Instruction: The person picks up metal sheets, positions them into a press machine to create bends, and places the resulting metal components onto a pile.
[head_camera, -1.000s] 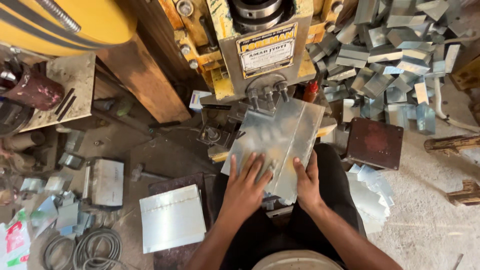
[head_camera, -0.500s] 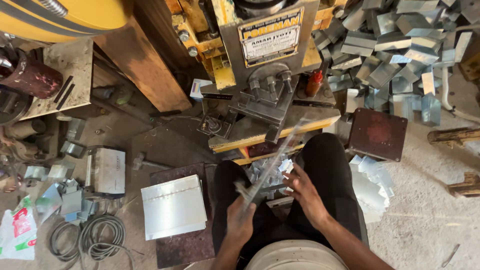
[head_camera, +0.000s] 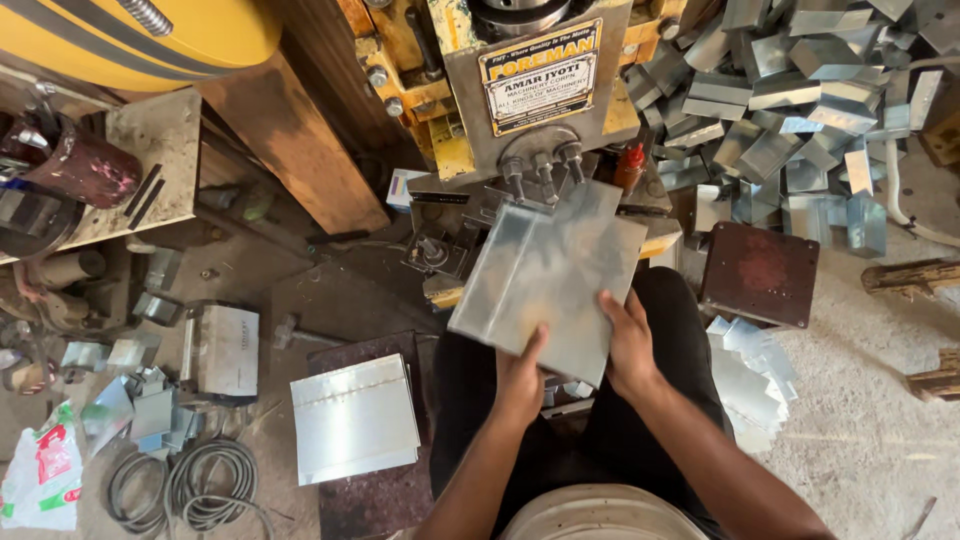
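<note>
Sheet metal fills the middle of the head view: a flat, shiny grey metal sheet (head_camera: 548, 275) with a faint fold line running along its length, held tilted, its far edge pushed up under the press head (head_camera: 530, 100) at twelve o'clock and its near edge toward the person's lap. Left hand (head_camera: 520, 378) grips the near edge from below, thumb lying on top of the sheet; right hand (head_camera: 630, 345) clasps the near right corner, fingers curled over the edge. Both hands are closed on the sheet, not resting loose.

Judging from how things lie, the work is in mid-run. The sheet looks only partly formed, one crease in it and the rest flat, and it sits at the die rather than clear of it, so this piece seems unfinished. At one to two o'clock a large heap of bent pieces (head_camera: 800, 100) is piled on the floor, which reads as finished output. At eight o'clock a stack of flat sheets (head_camera: 352, 418) lies on a dark plate beside the person's left knee, apparently stock not yet pressed. More pale offcuts (head_camera: 745, 375) lie at four o'clock by a rusty brown square plate (head_camera: 760, 272).

The sheet's surface is bright, lightly smeared, with clean straight edges and no visible holes.
</note>
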